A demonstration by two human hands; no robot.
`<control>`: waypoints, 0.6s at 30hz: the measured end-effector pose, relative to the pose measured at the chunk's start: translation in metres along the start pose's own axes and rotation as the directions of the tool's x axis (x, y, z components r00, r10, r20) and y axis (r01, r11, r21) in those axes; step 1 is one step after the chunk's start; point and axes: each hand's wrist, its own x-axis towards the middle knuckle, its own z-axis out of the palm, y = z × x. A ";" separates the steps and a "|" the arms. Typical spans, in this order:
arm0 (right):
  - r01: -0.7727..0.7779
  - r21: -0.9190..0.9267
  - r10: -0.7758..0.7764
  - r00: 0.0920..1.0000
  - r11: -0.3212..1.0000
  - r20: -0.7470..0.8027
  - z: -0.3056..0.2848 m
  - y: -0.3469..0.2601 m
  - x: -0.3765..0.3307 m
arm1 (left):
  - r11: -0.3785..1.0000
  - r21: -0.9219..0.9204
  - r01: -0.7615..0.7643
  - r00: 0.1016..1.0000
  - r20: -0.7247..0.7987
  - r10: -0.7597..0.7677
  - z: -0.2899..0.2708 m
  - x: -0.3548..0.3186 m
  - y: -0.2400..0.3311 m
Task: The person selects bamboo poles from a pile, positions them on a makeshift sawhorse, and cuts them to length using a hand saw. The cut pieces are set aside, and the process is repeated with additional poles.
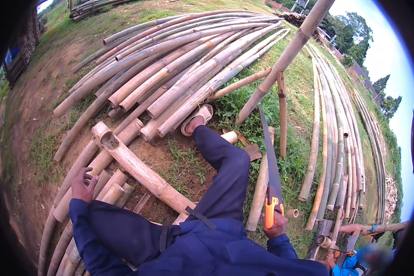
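My right hand point(276, 223) is closed around the orange and black handle of a handsaw point(271, 158), its long blade pointing up and away from me. Over by my left knee, my left hand point(83, 185) is empty, its fingers loosely bent and apart, close above the bamboo poles point(103, 158) on that side. A thick bamboo piece point(147, 172) lies slantwise between my legs. Near its far end a rounded notch point(109, 140) is cut into it. The near end reaches up to my lap.
A large stack of long bamboo poles point(184, 60) fans out ahead. An upright bamboo post point(280, 64) with braces stands right of my foot. More poles point(338, 138) lie in rows at right. A person in blue point(352, 262) handles bamboo at the lower right.
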 end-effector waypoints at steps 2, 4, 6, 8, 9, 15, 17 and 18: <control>-0.145 -0.017 0.146 0.989 0.989 0.021 0.001 0.002 -0.017 | 1.000 0.027 -0.002 0.997 0.082 -0.001 0.006 0.002 0.010; -0.230 -0.027 0.231 0.972 0.973 0.046 0.016 0.017 -0.028 | 0.998 0.049 0.038 0.993 0.110 -0.043 0.009 -0.001 0.005; -0.317 -0.067 0.321 0.946 0.946 0.043 0.031 0.025 -0.027 | 0.995 0.092 0.050 0.991 0.118 -0.061 0.009 -0.005 0.007; -0.353 -0.138 0.357 0.934 0.925 0.001 0.051 0.037 -0.028 | 0.992 0.108 0.062 0.989 0.130 -0.076 0.008 -0.007 0.007; -0.357 -0.153 0.359 0.933 0.921 -0.013 0.061 0.043 -0.026 | 0.991 0.114 0.068 0.987 0.135 -0.083 0.008 -0.009 0.007; -0.427 -0.221 0.430 0.902 0.877 -0.034 0.129 0.074 -0.010 | 0.993 0.075 0.091 0.990 0.105 -0.099 0.001 -0.020 -0.005; -0.464 -0.261 0.482 0.876 0.847 0.005 0.151 0.076 0.000 | 0.992 0.070 0.107 0.989 0.096 -0.114 -0.002 -0.023 -0.006; -0.457 -0.270 0.478 0.878 0.848 0.015 0.160 0.079 0.001 | 0.991 0.068 0.115 0.988 0.093 -0.121 -0.002 -0.024 -0.007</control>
